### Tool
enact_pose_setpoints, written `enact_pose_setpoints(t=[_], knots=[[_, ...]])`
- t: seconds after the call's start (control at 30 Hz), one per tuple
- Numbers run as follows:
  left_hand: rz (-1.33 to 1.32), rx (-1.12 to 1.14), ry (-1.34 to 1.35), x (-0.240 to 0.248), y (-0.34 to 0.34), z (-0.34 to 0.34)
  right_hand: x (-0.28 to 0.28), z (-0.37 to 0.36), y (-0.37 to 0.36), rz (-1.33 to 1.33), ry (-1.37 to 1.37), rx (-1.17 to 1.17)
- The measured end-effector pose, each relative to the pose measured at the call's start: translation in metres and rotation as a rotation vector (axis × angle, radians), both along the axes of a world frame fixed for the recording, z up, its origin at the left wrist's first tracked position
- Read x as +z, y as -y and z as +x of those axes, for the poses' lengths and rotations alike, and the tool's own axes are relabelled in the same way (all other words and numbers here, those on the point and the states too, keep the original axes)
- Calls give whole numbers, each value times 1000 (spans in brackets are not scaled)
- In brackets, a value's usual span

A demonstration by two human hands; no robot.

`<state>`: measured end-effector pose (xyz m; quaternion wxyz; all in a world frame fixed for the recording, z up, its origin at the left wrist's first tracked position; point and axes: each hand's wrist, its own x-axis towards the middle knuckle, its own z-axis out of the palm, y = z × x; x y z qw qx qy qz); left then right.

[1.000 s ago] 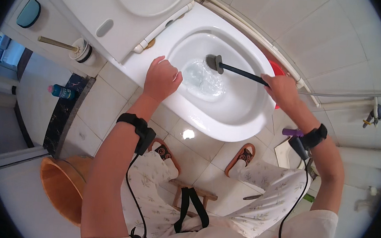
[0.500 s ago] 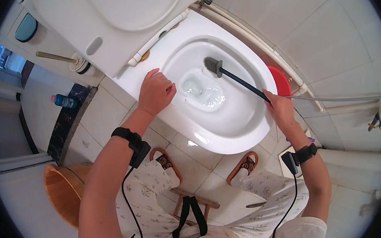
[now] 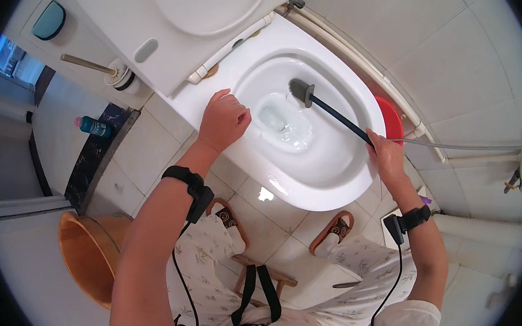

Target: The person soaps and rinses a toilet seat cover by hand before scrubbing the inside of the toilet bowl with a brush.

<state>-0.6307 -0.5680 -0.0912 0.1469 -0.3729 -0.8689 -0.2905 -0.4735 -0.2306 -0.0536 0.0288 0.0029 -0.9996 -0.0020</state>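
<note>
My right hand is wrapped round the dark handle of a toilet brush, near the front right rim of a white toilet bowl. The grey brush head is inside the bowl, against or close to its far inner wall; contact is hard to tell. Rippling water lies at the bottom, nearer than the brush head. Over the bowl's left rim, my left hand is curled into a loose fist with nothing showing in it. Both wrists wear black bands with cables.
The toilet's lid and seat are raised at the back left. A brush holder stands left of the toilet, beyond a blue bottle. A wooden bucket is at lower left. Behind the bowl's right side sits a red basin by wall pipes.
The whole view has shifted slightly, so the toilet appears further right. The brush and both hands keep nearly the same place relative to the bowl. The water's ripples look different.
</note>
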Motion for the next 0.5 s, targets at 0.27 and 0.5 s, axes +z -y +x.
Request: enact_pose_setpoints(t=[0.27, 0.5], knots=[[32, 7, -44, -1, 3, 1, 9, -2, 10, -6, 26, -27], [16, -4, -75, -1, 3, 0, 7, -2, 8, -17, -1, 18]])
